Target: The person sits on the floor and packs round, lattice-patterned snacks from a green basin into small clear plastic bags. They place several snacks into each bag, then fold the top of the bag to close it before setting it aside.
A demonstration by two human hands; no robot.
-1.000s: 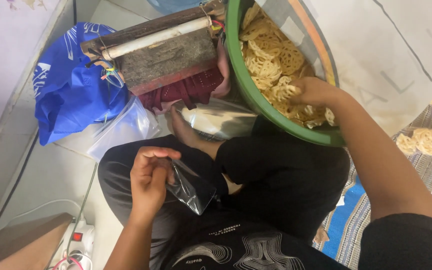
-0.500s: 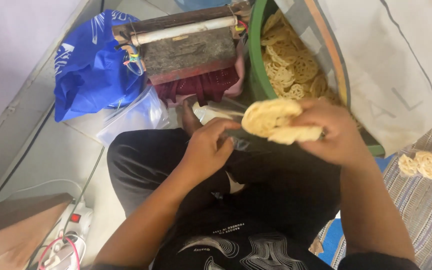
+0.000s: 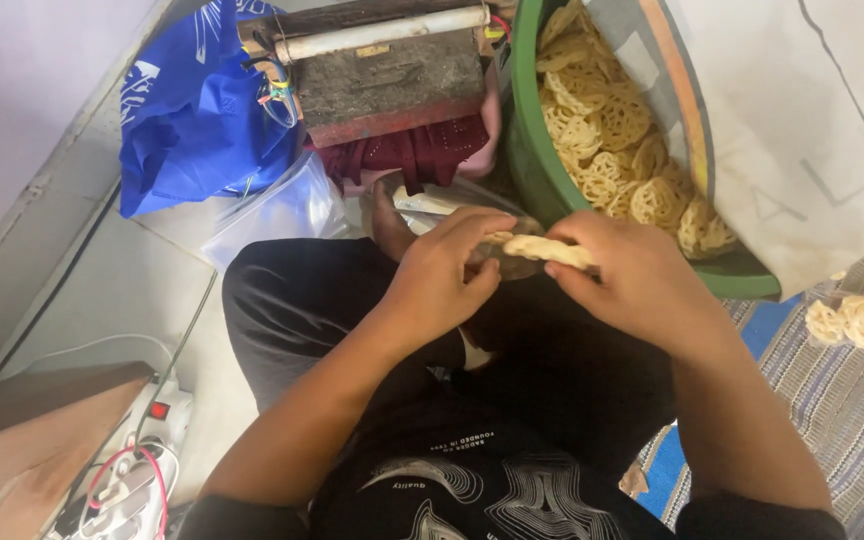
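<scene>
I sit cross-legged in black trousers. My right hand (image 3: 642, 285) pinches a few round yellow lattice crackers (image 3: 550, 249) over my lap. My left hand (image 3: 442, 275) holds a small clear plastic bag (image 3: 507, 262) at its mouth, right against the crackers, which are partly inside it. Just beyond my hands stands a big green tub (image 3: 542, 170) heaped with several more of the same crackers (image 3: 602, 130).
A wooden sealing device with a white roller (image 3: 382, 60) sits ahead over a dark red cloth. A blue plastic bag (image 3: 202, 110) and clear bags (image 3: 272, 215) lie to the left. A power strip (image 3: 137, 470) and wooden board are at bottom left. Packed crackers (image 3: 852, 320) lie on a striped mat.
My right hand left the tub with crackers and came to my lap. My left hand rose with the bag to meet it, and the crackers are now lower, at the bag's mouth.
</scene>
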